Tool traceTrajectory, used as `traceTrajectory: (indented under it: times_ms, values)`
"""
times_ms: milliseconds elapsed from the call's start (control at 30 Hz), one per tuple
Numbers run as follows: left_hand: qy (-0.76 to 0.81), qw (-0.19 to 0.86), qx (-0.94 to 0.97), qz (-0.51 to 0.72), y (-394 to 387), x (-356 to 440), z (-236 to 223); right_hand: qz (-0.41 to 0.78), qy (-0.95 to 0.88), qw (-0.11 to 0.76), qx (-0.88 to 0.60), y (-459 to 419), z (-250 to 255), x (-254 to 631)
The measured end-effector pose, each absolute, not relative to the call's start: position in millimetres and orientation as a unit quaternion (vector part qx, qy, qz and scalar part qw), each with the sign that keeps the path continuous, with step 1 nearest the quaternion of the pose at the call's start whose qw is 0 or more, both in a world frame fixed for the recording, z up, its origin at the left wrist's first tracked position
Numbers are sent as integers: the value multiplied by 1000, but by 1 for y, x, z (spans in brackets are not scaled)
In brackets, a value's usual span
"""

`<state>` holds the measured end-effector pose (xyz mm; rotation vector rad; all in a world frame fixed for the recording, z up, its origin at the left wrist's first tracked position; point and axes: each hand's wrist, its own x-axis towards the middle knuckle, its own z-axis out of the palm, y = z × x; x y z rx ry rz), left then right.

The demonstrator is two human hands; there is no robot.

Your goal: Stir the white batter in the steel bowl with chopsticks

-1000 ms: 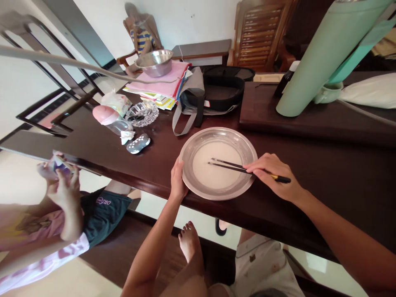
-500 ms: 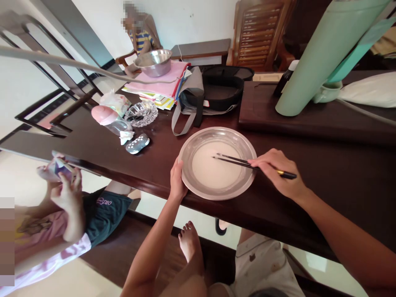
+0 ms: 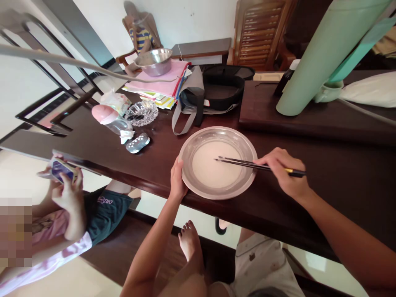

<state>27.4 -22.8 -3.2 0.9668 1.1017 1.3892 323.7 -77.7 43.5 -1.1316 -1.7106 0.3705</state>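
Observation:
A round metal dish (image 3: 247, 181) stands near the front edge of the dark wooden table, with a milky white liquid (image 3: 213, 175) in its bottom. My left hand (image 3: 178, 178) grips the dish's left rim, thumb on the side and fingers partly hidden beneath. In my right hand (image 3: 286, 171) is a pair of black chopsticks (image 3: 244, 163) with gold bands near their thick ends. The fingers are closed round them at the dish's right rim. Their tips reach over the middle of the dish, close together, at or just above the liquid; I cannot tell which.
Behind the dish lies a black and grey bag (image 3: 216, 90). Left of it are a metal bowl (image 3: 154, 62) on papers, a glass ashtray (image 3: 142, 113), a pink-capped bottle (image 3: 108, 117) and a game controller (image 3: 138, 143). A green cylinder (image 3: 321, 62) rises at right. Someone at left holds a phone (image 3: 63, 170).
My right hand has shifted slightly right, and the chopsticks have moved with it, their tips now closer together and a little lower. My left hand and the dish have stayed put.

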Motion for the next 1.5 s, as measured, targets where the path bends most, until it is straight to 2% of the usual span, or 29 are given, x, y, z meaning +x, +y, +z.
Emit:
traceTrajectory:
  times_ms: [67,133,300,367,467,567,667,733,800,933,1033,1133,1200,1267,1433,1500]
  values:
    - [464,532,403,582,-23,28,-3,166,-663,556,-473,-78,42,329]
    - [461,536,400,583,-23,28,-3,189,-654,573,-457,-79,41,331]
    - [453,540,401,585,-23,26,-5,190,-761,454,-423,-79,41,320]
    - [457,537,402,584,-22,26,-5,157,-770,444,-431,-78,42,319]
    - [457,533,405,586,-22,27,-5,128,-712,512,-463,-77,43,327]
    - [451,537,401,589,-22,27,-5,159,-661,585,-442,-77,42,332]
    - [450,543,396,588,-22,26,-6,194,-713,534,-411,-77,41,326]
    - [447,543,400,587,-22,26,-7,187,-762,470,-404,-77,41,320]
    - [449,539,404,587,-22,25,-7,161,-778,444,-414,-77,42,319]
    - [453,534,407,587,-22,27,-6,132,-705,526,-458,-76,42,328]
    - [456,530,411,584,-22,28,-5,170,-665,582,-436,-77,41,331]
    - [465,526,412,581,-22,27,-5,198,-725,521,-404,-78,42,325]
    - [467,524,413,580,-22,27,-5,186,-769,464,-399,-78,44,319]
    - [465,524,412,582,-22,27,-5,160,-777,447,-414,-77,45,319]
    - [459,529,409,585,-22,27,-6,143,-688,549,-451,-78,44,331]
    - [460,527,411,584,-21,27,-7,168,-685,554,-442,-78,42,331]
